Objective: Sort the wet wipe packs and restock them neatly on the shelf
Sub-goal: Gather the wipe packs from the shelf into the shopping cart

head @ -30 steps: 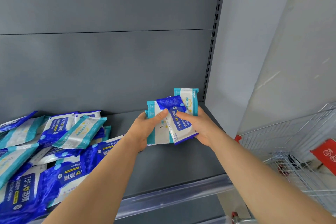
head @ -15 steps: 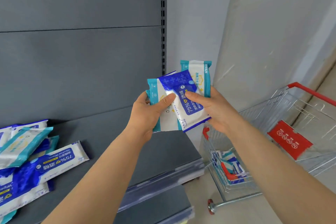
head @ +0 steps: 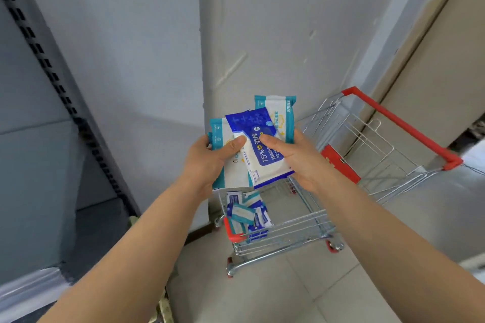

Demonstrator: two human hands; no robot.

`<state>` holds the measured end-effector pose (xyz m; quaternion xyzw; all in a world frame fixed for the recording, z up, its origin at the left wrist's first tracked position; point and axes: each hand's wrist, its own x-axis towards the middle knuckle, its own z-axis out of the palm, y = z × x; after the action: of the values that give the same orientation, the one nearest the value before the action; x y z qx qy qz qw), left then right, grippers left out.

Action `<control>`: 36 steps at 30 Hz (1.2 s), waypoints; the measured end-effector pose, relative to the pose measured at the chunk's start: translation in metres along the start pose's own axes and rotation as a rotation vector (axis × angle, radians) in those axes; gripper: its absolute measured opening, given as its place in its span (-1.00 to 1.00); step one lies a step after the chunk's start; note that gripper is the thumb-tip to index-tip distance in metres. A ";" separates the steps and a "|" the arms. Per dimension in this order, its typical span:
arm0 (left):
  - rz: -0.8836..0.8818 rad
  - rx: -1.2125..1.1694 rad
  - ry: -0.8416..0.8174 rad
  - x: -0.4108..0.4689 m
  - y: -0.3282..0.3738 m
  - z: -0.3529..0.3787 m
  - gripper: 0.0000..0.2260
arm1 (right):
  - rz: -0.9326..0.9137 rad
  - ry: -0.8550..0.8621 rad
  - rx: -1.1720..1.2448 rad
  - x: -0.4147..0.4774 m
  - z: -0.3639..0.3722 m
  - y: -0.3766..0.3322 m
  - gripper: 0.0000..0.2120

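Note:
Both hands hold a fan of wet wipe packs in mid-air above the shopping cart [head: 401, 126]. A dark blue "75%" pack [head: 265, 149] lies on top, and my right hand [head: 296, 157] pinches it with the thumb across its face. A teal-edged white pack [head: 282, 107] sticks up behind it. My left hand [head: 210, 160] grips another teal-and-white pack [head: 231, 173], thumb on its front. Several more packs [head: 246, 215] lie in the cart's basket below. The grey shelf [head: 31, 217] is at the far left edge.
The wire cart has a red handle and red corner bumpers and stands on the tiled floor [head: 315, 296] against a pale wall [head: 262, 34]. The shelf's slotted upright [head: 63, 92] runs diagonally on the left. A beige door [head: 451, 47] is at the right.
The view has swung right, off the shelf and its pile of packs, onto the cart. Both hands keep the same hold on the fanned packs.

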<state>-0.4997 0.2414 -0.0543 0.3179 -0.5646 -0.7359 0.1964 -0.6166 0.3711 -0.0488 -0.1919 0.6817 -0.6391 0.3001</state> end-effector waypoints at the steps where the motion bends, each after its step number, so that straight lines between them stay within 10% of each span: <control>1: -0.031 0.002 -0.001 0.010 -0.012 0.011 -0.73 | 0.032 0.002 -0.008 0.009 -0.013 0.010 -0.57; 17: -0.439 -0.021 0.125 0.208 -0.213 0.067 -0.61 | 0.428 -0.074 -0.166 0.214 -0.096 0.209 -0.55; 30: -0.504 0.032 0.381 0.338 -0.370 0.060 -0.79 | 0.549 -0.228 -0.275 0.357 -0.096 0.385 -0.75; 36: -0.487 0.110 0.495 0.363 -0.429 0.053 -0.56 | 0.512 -0.308 -0.449 0.387 -0.095 0.448 -0.64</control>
<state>-0.7678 0.1662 -0.5457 0.6223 -0.4463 -0.6301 0.1286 -0.9130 0.2419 -0.5536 -0.1701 0.7776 -0.3417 0.4997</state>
